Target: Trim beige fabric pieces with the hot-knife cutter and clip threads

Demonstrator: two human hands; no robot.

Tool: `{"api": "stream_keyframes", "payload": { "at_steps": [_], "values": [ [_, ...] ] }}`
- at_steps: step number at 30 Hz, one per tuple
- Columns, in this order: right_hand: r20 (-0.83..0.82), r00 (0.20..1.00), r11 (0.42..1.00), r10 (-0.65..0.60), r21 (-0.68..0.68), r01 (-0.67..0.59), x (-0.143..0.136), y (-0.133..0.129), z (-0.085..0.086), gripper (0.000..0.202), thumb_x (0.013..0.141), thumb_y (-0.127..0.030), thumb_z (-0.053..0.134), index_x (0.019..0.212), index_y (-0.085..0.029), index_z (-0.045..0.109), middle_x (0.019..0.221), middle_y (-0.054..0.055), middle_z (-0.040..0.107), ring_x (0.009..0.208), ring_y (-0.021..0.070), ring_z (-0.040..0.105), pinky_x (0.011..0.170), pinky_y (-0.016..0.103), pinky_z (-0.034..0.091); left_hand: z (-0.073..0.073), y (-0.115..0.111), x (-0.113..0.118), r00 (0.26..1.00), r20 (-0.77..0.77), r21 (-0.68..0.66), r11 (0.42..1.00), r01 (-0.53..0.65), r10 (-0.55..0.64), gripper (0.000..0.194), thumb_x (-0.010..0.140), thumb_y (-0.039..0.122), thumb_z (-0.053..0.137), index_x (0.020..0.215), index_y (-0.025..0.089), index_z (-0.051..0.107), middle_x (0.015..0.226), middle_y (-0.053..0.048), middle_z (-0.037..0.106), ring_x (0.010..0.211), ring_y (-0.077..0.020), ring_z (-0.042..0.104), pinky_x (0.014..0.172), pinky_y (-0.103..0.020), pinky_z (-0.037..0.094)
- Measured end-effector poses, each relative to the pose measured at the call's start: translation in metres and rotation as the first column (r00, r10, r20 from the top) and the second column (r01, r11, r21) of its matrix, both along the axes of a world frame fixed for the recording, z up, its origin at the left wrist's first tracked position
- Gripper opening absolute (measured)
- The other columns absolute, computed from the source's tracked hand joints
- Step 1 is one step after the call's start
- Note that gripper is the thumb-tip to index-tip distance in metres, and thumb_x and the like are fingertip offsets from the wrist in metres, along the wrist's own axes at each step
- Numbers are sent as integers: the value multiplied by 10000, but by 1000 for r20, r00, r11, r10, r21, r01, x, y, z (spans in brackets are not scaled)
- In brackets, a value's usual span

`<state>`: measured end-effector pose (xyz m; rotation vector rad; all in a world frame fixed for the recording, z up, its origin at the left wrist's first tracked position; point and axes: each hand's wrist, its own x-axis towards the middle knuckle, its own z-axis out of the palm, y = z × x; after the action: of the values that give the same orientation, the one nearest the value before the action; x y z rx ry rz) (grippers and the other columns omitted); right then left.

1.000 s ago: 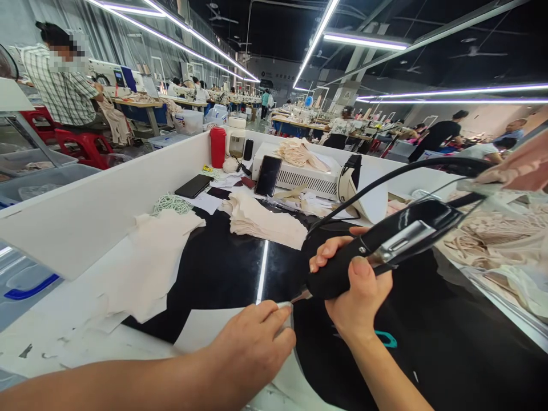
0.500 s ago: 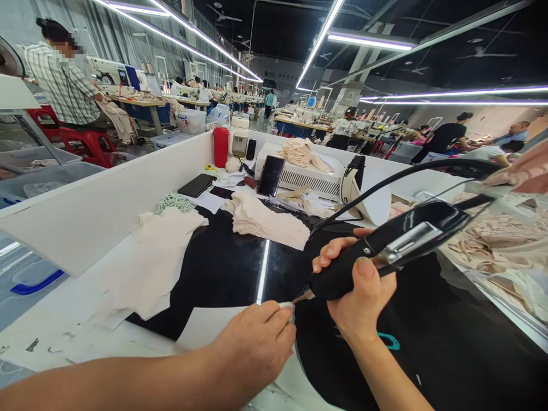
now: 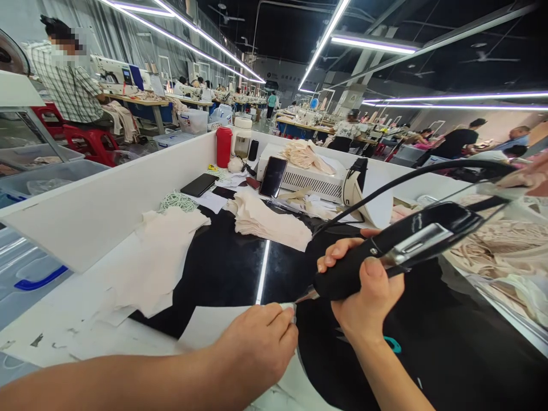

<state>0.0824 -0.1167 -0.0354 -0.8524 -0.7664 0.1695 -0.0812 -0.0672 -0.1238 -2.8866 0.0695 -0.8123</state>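
Left hand [image 3: 259, 345] pinches the white sheet [image 3: 209, 322] — right hand [image 3: 368, 302] wraps around the black corded tool [image 3: 411, 231].

the left hand [image 3: 261, 345] partly hides a white sheet [image 3: 209, 321]; the right forearm [image 3: 379, 365], a teal handle [image 3: 394, 345].

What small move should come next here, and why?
Probably ease the black tool slightly toward the pale edge pinched in the left hand: the right hand grips the tool, whose tip points close to that edge.
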Motion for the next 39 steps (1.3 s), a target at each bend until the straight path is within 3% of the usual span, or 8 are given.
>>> {"api": "stream_keyframes", "payload": {
  "at_steps": [5,12,23,34,39],
  "values": [
    [-12,1000,1000,-22,11,22,-1,-1,4,408,758,-448,828,1042,-245,616,679,-47,636,545,134,562,465,259,521,5,1,-1,994,-102,7,999,31,-30,236,1031,87,476,1131,113,689,1179,-107,716,1031,-193,673,825,-298,561],
    [30,999,1000,-11,-12,12,-3,0,-5,365,800,-407,784,1075,-246,606,718,-37,644,564,144,585,473,279,528,10,1,-3,988,-150,16,999,35,-33,253,1035,80,472,1202,98,661,1254,-147,694,1087,-200,669,893,-304,560],
    [27,999,999,-34,-25,35,-6,0,-4,325,809,-348,778,1065,-249,605,708,-42,642,564,148,595,475,282,530,4,0,-1,993,-111,44,999,33,-28,268,1049,88,441,1183,71,673,1288,-174,689,1114,-212,679,873,-306,576],
    [20,1000,1000,-23,-15,23,-9,3,-4,346,803,-382,785,1062,-250,597,710,-46,643,555,136,589,493,278,534,1,-1,-1,997,-81,38,999,13,-10,232,1016,41,488,1140,88,678,1237,-126,704,1059,-194,671,850,-299,558],
    [3,999,999,-41,-26,41,-11,5,-3,332,806,-362,777,1059,-250,592,705,-50,642,552,138,586,492,281,531,4,-1,-1,997,-81,28,1000,-7,9,207,1010,56,515,1141,85,672,1196,-113,707,965,-189,666,768,-303,546]
  ]
}}
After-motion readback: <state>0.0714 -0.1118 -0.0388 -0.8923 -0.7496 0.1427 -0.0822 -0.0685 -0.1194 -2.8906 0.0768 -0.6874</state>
